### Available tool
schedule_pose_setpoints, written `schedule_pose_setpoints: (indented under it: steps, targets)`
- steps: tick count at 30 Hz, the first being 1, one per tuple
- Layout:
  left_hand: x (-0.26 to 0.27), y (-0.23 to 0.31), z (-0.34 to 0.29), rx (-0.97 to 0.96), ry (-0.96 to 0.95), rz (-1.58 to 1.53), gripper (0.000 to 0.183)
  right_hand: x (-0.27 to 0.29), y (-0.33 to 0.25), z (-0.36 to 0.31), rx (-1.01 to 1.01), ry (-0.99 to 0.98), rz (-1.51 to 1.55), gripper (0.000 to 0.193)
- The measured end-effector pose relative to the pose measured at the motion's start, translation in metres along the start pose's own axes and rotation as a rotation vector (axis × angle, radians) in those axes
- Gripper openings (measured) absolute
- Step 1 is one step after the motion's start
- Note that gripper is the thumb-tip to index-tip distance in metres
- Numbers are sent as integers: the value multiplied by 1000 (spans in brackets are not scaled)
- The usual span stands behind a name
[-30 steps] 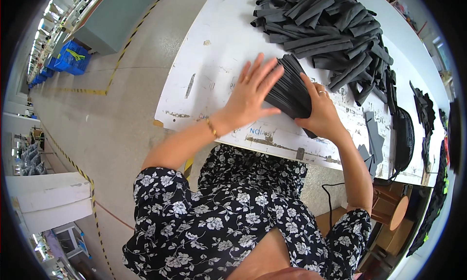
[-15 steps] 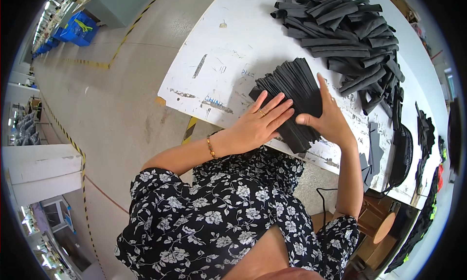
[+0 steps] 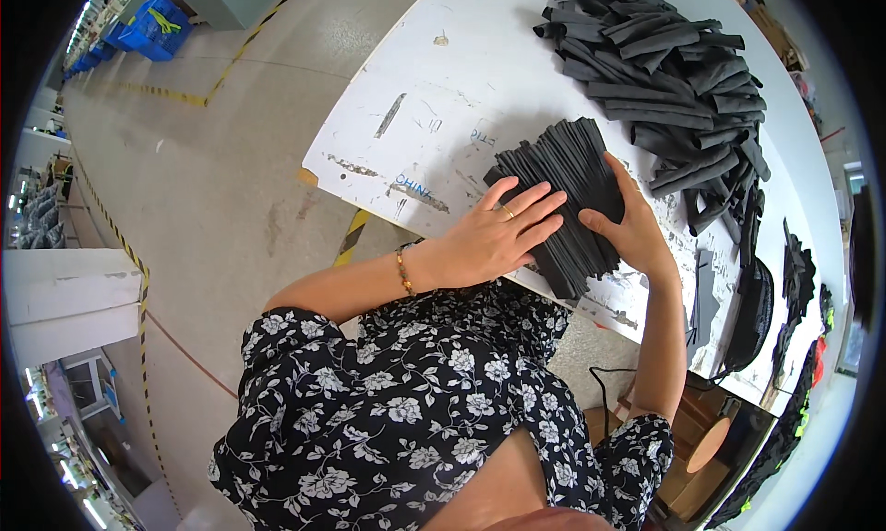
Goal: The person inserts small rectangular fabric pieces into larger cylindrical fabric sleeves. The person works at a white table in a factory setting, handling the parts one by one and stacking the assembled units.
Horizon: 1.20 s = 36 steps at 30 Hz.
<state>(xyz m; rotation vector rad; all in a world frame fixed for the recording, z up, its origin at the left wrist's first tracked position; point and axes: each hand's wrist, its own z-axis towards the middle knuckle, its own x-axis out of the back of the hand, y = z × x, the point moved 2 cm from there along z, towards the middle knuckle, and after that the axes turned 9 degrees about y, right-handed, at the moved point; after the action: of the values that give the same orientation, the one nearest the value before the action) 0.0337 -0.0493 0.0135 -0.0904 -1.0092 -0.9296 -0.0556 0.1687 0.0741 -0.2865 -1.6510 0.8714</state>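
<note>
A thick bundle of black fabric strips [image 3: 574,176], lined up side by side, lies on the white table under my two hands. My left hand [image 3: 506,234] rests on its left side, fingers stretched and slightly spread over the strips. My right hand [image 3: 639,231] grips the bundle's right edge, its thumb on top and its fingers along the far side; some fingertips are hidden. Beyond it spreads a loose heap of dark grey fabric tubes or folded strips [image 3: 683,79].
The worn white table [image 3: 397,176] has its left corner and near edge by my body. Right of my right forearm lie grey flat pieces [image 3: 703,296] and a black rounded mesh item [image 3: 752,314]. A wooden stool [image 3: 706,443] stands below. Blue crates [image 3: 155,28] sit far left.
My right hand has closed in on the right edge of the bundle, its fingers now against the strips. My left hand stays on top. The whole view has shifted slightly.
</note>
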Motion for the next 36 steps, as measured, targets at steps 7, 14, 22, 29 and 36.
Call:
schedule_pose_setpoints:
  steps: [7,14,22,29,36]
  targets:
    - [-3,-5,13,-7,-14,28,68,3,3,1,10,1,-23,78]
    - [-5,-9,11,-27,-6,0,69,2,8,0,-17,31,19,74]
    - [-8,-8,14,-22,-2,4,72,-6,2,-3,2,48,-1,77]
    - [-8,-8,9,-16,-17,-9,69,-2,9,1,34,99,-75,76]
    - [-8,-8,9,-24,0,18,68,-12,6,-5,21,128,-183,84]
